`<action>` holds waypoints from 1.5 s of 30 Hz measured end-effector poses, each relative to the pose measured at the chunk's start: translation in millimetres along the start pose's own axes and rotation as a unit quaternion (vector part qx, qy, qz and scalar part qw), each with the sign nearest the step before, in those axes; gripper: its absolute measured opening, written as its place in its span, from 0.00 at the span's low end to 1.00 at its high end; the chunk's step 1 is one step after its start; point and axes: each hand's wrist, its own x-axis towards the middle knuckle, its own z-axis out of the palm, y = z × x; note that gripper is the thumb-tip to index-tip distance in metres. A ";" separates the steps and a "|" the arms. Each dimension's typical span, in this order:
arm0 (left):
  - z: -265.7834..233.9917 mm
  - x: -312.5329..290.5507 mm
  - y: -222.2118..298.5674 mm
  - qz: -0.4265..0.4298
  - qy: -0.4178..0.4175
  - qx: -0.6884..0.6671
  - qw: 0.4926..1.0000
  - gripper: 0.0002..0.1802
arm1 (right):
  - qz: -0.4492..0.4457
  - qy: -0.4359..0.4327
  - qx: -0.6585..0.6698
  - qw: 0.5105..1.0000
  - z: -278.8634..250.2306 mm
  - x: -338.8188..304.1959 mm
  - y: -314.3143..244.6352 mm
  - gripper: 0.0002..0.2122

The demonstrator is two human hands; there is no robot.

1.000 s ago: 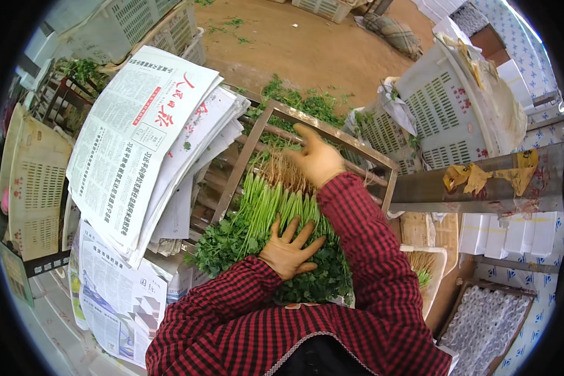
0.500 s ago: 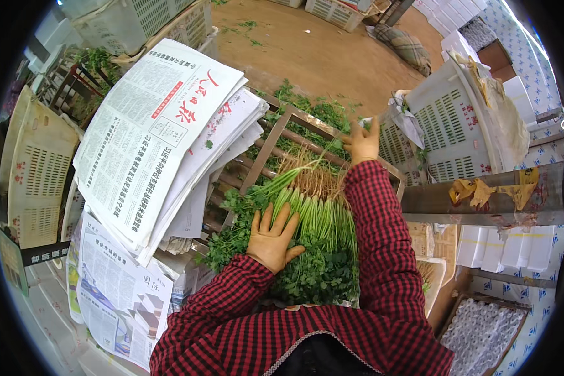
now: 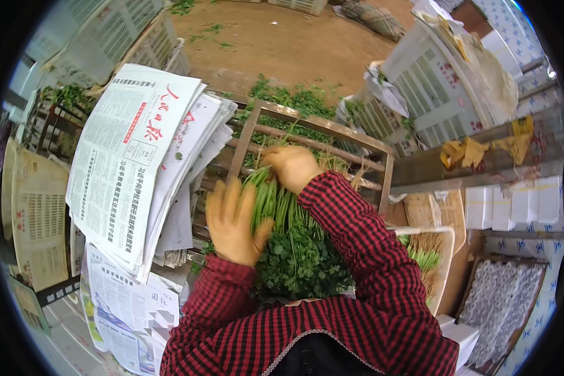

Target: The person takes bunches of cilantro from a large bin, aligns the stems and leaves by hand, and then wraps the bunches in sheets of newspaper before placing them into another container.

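Observation:
A bunch of leafy green herbs (image 3: 304,260), which looks like coriander, lies in front of me with its leaves toward my body and its roots away. Over the root end, my right hand (image 3: 291,168) curls its fingers round the upper stems, hiding part of the roots. My left hand (image 3: 235,219) is at the bunch's left side, slightly blurred, fingers spread and thumb close to the stems, holding nothing. Beneath the bunch is a brown metal rack (image 3: 247,138) with rusty crossbars.
Left of the rack stands a tall stack of newspapers (image 3: 122,169). Loose greens (image 3: 294,94) lie on the floor beyond it. White plastic crates (image 3: 435,81) stand at the right, and a pale container (image 3: 445,250) with more rooted greens is by my right arm.
My right hand has moved from the bunch's right edge leftward onto the stems and closed there. My left hand has lifted off the leaves to the left side. The view has shifted.

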 end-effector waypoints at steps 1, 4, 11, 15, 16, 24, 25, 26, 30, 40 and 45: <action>-1.9 16.1 -4.1 0.012 0.047 0.039 0.998 0.40 | -0.053 0.006 -0.002 0.999 2.7 1.0 -0.1 0.14; 51.5 13.0 -38.8 -0.076 -0.098 -0.014 0.992 0.33 | -0.066 -0.125 -0.091 0.986 11.5 13.3 -11.4 0.13; 60.8 -14.5 -12.4 -0.165 -0.183 0.015 0.969 0.32 | 0.116 -0.212 -0.215 0.946 -33.1 34.9 32.4 0.10; 73.9 -25.1 -28.3 -0.167 -0.101 -0.064 0.979 0.27 | 0.345 0.092 -0.161 0.920 -96.4 -17.5 71.4 0.27; 77.6 -27.5 -29.1 -0.196 -0.101 -0.082 0.972 0.26 | 0.341 0.122 -0.159 0.918 -98.5 -38.1 75.1 0.27; 82.7 -34.6 -74.2 -0.279 -0.248 -0.327 0.868 0.42 | 0.480 0.185 0.351 0.783 -27.9 -260.0 26.0 0.33; 86.1 -34.0 -74.3 -0.285 -0.291 -0.362 0.839 0.48 | 0.454 0.214 0.408 0.763 4.1 -284.8 17.1 0.34; 78.8 -27.4 -50.8 -0.235 -0.284 -0.300 0.880 0.54 | 0.451 0.217 0.295 0.814 12.5 -274.3 -16.7 0.37; 76.9 -9.2 11.3 -0.193 -0.293 -0.283 0.893 0.65 | 0.493 0.125 0.405 0.760 20.8 -218.0 -85.7 0.47; 82.7 -12.0 10.2 -0.219 -0.274 -0.306 0.885 0.64 | 0.489 0.120 0.406 0.762 35.7 -225.7 -78.2 0.49; 90.4 -29.7 -4.0 -0.224 -0.209 -0.310 0.900 0.66 | 0.435 0.088 0.296 0.846 20.8 -211.4 -90.8 0.53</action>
